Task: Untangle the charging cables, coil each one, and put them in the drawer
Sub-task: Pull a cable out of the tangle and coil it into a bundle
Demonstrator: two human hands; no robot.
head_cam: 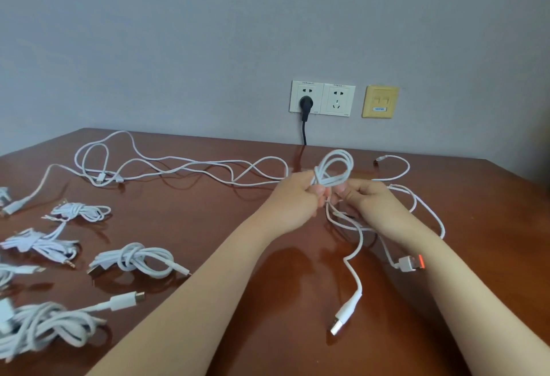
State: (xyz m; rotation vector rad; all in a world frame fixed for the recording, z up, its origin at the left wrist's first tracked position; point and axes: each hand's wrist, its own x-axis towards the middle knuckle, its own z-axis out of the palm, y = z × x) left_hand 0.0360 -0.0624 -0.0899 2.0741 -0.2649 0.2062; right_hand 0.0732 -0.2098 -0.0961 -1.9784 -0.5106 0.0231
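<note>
- A person's two bare forearms reach forward from the lower edge over a glossy reddish-brown wooden bench (pixel 208 215). The hands meet close together near its far side, below a pair of white wall sockets (pixel 323 98).
- The left hand (pixel 300 194) shows its back to the camera. Its fingers are clenched round the gathered base of a thin white charging cable (pixel 334 168), and the loops stand above the fist in a few oval turns.
- The right hand (pixel 370 200) sits just beside the left, knuckles up, its fingers curled in and pinching a strand of the same cable just under the loops.
- Loose white strands fall from beneath the hands onto the bench in slack curves.
- One strand ends near the person in a white USB plug (pixel 345 316). Another, beside the right forearm, ends in a white plug with an orange tongue (pixel 412 264). Which of them belongs to the held cable cannot be told.
- A long loose white cable (pixel 178 167) snakes along the far side of the bench, from the left up to the left hand.
- Several knotted white cable bundles (pixel 134 259) lie on the left side of the bench, each apart from the next.
- A black plug (pixel 306 104) sits in the left socket, and a yellow data plate (pixel 380 102) hangs on the wall to the right.
</note>
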